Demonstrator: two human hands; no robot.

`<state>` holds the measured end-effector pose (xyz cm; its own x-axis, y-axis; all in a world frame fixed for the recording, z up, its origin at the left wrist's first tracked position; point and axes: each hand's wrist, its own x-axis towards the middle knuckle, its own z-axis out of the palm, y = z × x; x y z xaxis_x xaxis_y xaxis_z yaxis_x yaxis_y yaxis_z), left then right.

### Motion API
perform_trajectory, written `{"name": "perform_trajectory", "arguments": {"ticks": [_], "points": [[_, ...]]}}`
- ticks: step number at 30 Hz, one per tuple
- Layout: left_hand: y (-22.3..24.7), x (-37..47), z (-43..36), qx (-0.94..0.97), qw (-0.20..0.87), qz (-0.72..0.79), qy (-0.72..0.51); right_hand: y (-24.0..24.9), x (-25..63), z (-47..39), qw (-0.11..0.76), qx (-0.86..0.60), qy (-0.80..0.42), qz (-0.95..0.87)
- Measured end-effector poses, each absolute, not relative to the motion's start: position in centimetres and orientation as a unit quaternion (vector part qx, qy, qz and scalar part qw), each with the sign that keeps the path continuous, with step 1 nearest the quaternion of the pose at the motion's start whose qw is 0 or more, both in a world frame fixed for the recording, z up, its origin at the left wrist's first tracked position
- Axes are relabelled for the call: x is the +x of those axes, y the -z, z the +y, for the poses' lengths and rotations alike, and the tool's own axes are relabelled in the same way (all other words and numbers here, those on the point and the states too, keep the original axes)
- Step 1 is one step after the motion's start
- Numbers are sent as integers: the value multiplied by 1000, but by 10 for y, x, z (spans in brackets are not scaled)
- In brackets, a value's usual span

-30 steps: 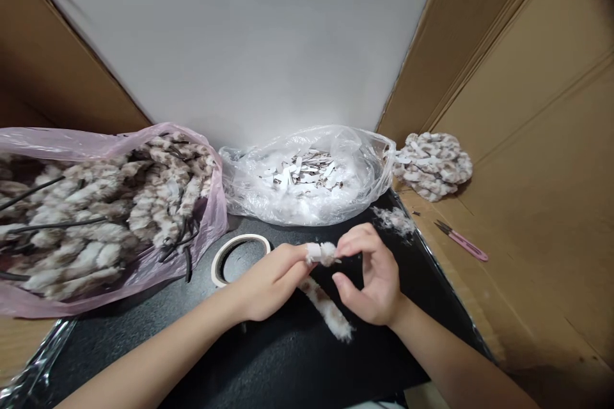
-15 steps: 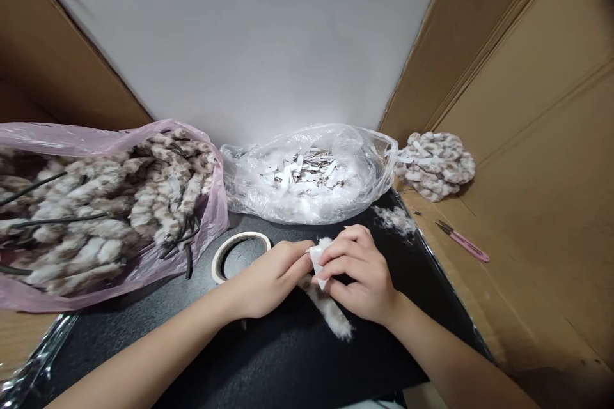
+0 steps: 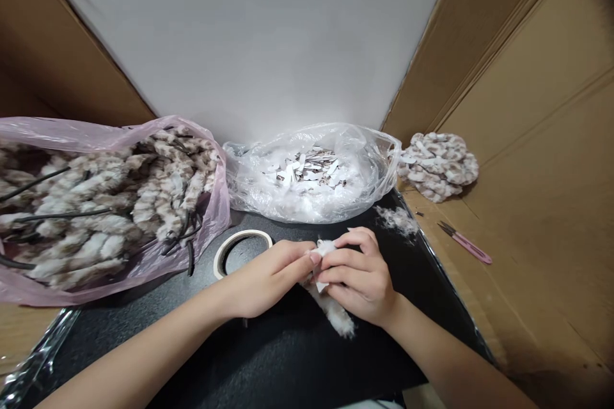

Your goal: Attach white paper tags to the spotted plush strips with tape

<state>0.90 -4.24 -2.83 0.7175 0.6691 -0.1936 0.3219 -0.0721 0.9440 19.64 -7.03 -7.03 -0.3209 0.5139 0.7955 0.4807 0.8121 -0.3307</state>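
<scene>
A mottled white and brown furry strip (image 3: pixel 336 314) hangs down from between my two hands, over the black table. My left hand (image 3: pixel 273 278) pinches its upper end, the thumb pressed on a small piece of white tape (image 3: pixel 322 285). The fingers of my right hand (image 3: pixel 359 275) are curled around the same end from the right and touch the tape. Part of the strip and the tape is hidden by the fingers. Behind my left hand a roll of white tape (image 3: pixel 221 257) lies flat on the black table (image 3: pixel 268 367).
A pink bag (image 3: pixel 218 204) of furry strips and dark cords lies left. A clear bag (image 3: pixel 261 201) with white scraps sits at the back. Right of it are a furry bundle (image 3: pixel 439 166), loose fluff (image 3: pixel 397 220) and pink snips (image 3: pixel 470 246). Cardboard walls (image 3: pixel 542 160) stand around.
My left thumb has moved over the white tape, which now shows less and sits closer around the strip's end. The whole view has shifted slightly.
</scene>
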Motion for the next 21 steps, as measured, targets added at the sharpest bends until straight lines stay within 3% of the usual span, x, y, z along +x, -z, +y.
{"name": "perform_trajectory", "arguments": {"ticks": [6,9,15,18,21], "points": [[24,4,-38,855,370,358,-67,63,204,-69,482,-246,-135,-830],[26,6,-42,919,234,316,-42,63,206,-68,483,-303,-247,-784],[33,7,-50,958,18,261,-114,72,199,-64,363,-429,-540,-626],[33,3,-49,957,-38,236,-163,72,199,-60,314,-419,-681,-512],[32,3,-49,952,-54,210,-215,72,202,-57,305,-407,-725,-464]]}}
